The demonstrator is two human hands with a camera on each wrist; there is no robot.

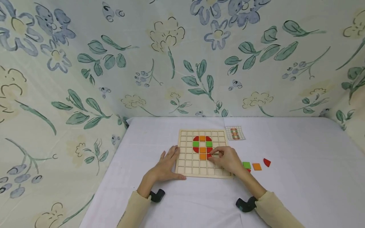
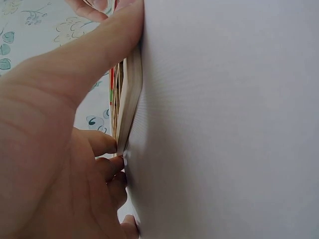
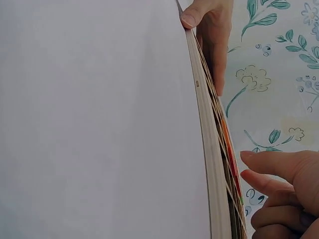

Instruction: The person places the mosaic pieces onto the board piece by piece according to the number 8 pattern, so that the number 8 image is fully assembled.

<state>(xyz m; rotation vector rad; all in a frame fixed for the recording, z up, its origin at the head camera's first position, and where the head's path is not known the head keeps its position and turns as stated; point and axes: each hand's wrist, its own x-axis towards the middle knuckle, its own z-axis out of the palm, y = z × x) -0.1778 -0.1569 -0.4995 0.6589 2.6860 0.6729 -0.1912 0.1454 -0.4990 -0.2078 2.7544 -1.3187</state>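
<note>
A square wooden grid board (image 1: pixel 186 162) lies on the white cloth. Red quarter-circle pieces (image 1: pixel 195 150), orange squares (image 1: pixel 202 156) and green squares (image 1: pixel 195 144) fill several of its cells. My left hand (image 1: pixel 165 167) rests at the board's lower left corner, fingers along the left edge and thumb at the near edge. My right hand (image 1: pixel 228 159) is over the board's right side, its thumb and index fingertips at a red quarter-circle piece (image 1: pixel 208 156) beside the lower orange square. In the right wrist view, those fingertips (image 3: pixel 246 155) appear slightly apart, close over the board.
Right of the board lie a loose green square (image 1: pixel 246 165), an orange square (image 1: pixel 257 166) and a red quarter-circle (image 1: pixel 266 162). Another red piece shows partly below the green one. A small pattern card (image 1: pixel 235 133) sits at the board's far right corner. Behind the table hangs a floral cloth (image 1: pixel 171 88).
</note>
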